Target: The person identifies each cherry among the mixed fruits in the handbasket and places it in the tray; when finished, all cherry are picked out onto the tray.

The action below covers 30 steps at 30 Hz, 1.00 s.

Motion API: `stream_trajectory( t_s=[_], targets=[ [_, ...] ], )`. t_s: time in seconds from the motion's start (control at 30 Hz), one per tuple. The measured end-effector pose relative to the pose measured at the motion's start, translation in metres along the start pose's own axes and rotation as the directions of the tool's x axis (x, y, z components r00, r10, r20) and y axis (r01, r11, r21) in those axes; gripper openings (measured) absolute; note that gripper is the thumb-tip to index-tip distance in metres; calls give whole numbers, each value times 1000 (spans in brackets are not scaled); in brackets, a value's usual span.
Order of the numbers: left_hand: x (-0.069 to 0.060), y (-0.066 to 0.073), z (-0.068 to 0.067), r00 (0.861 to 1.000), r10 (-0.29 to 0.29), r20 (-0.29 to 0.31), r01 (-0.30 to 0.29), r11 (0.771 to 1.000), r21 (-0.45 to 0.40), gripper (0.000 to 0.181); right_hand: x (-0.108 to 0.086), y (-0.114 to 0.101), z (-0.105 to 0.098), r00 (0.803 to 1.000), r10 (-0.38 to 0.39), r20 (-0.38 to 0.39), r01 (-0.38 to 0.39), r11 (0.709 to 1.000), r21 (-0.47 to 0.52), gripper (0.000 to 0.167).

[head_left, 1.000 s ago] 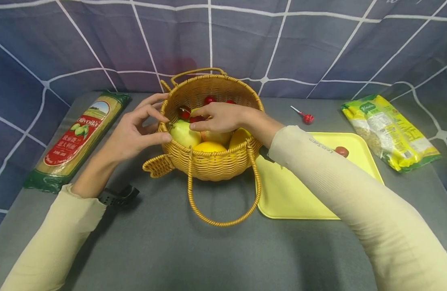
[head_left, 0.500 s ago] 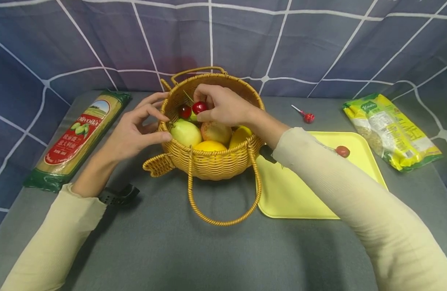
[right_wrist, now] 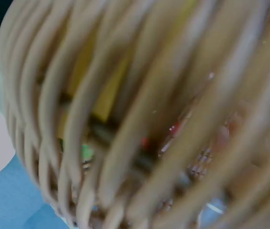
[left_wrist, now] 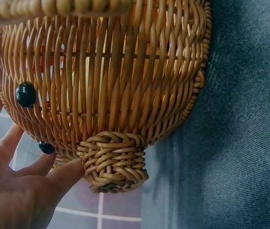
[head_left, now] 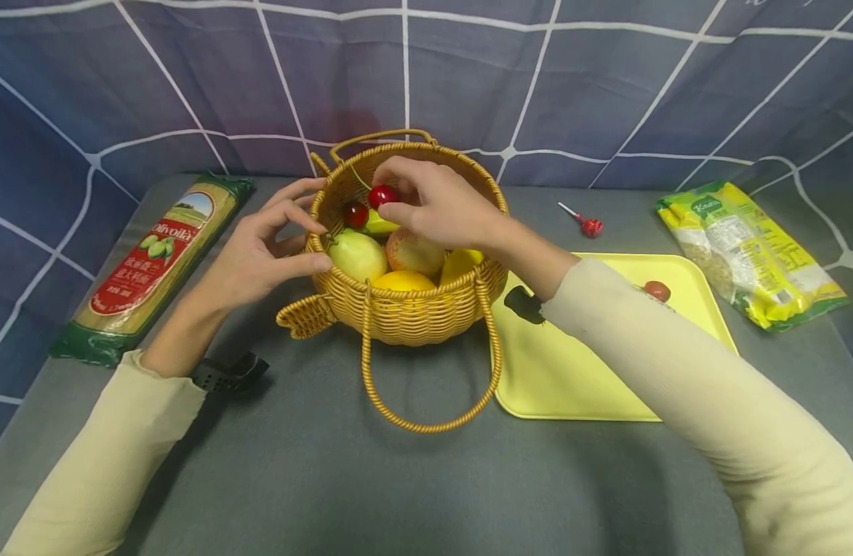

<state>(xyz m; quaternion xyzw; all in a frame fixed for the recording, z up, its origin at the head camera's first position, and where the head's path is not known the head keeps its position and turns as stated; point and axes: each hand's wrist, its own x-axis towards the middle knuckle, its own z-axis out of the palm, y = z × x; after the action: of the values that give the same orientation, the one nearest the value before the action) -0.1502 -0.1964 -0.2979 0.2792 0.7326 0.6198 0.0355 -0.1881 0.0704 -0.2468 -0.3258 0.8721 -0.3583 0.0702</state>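
The woven wicker basket (head_left: 419,309) holds fruit: a green pear (head_left: 357,256), a reddish-yellow peach-like fruit (head_left: 414,253) and yellow fruit (head_left: 403,281). Inside its upper part, my right hand (head_left: 443,202) pinches a dark red cherry (head_left: 382,196) with a green stem. Another red cherry (head_left: 355,215) lies just left of it. My left hand (head_left: 254,251) rests spread against the basket's left side, fingertips at the rim. In the left wrist view its thumb touches the basket's woven snout (left_wrist: 115,162). Basket weave fills the right wrist view and hides the right fingers.
A yellow tray (head_left: 572,378) lies to the right, with a small reddish round fruit (head_left: 657,291) partly behind the right sleeve. Behind it is a red lollipop (head_left: 591,227). A yellow-green food bag (head_left: 753,255) lies far right, a spaghetti pack (head_left: 151,266) at left.
My right hand has risen from the fruit with a cherry between its fingers, then shifted only slightly. My left hand has stayed at the basket's side.
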Motion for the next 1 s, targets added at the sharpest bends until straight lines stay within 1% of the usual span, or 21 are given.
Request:
stream_trajectory(
  t_s=[0.1,0.27,0.37,0.47,0.57,0.67,0.8,0.9,1.0],
  targets=[
    [0,1,0,1000,-1,-4,1,1000,4,24,-11,-5,-6,1000,-5,-30,5,1000,1,26],
    [0,2,0,1000,7,-15,-7,1000,10,23,-34,-10,-18,996,-29,-81,35,997,74,26],
    [0,2,0,1000,7,-15,-7,1000,14,23,-52,-8,-26,993,-29,-118,41,995,96,27],
    [0,1,0,1000,4,-9,-4,1000,21,24,-72,-2,-32,984,-24,-178,40,995,91,27],
    [1,1,1,1000,-1,-8,1,1000,27,24,-95,6,-37,969,-7,-246,31,995,95,26],
    [1,1,1,1000,-5,-9,5,999,34,25,-119,15,-41,953,42,-300,-9,994,110,27],
    [1,1,1,1000,-6,-12,6,1000,30,24,-148,33,-45,930,134,-343,-91,986,140,28],
    [0,0,1,1000,-5,-14,5,1000,23,24,-168,51,-46,914,202,-351,-158,976,148,29],
    [0,-1,1,1000,-5,-17,5,1000,22,24,-185,68,-45,902,264,-342,-227,963,146,29]
  ],
)
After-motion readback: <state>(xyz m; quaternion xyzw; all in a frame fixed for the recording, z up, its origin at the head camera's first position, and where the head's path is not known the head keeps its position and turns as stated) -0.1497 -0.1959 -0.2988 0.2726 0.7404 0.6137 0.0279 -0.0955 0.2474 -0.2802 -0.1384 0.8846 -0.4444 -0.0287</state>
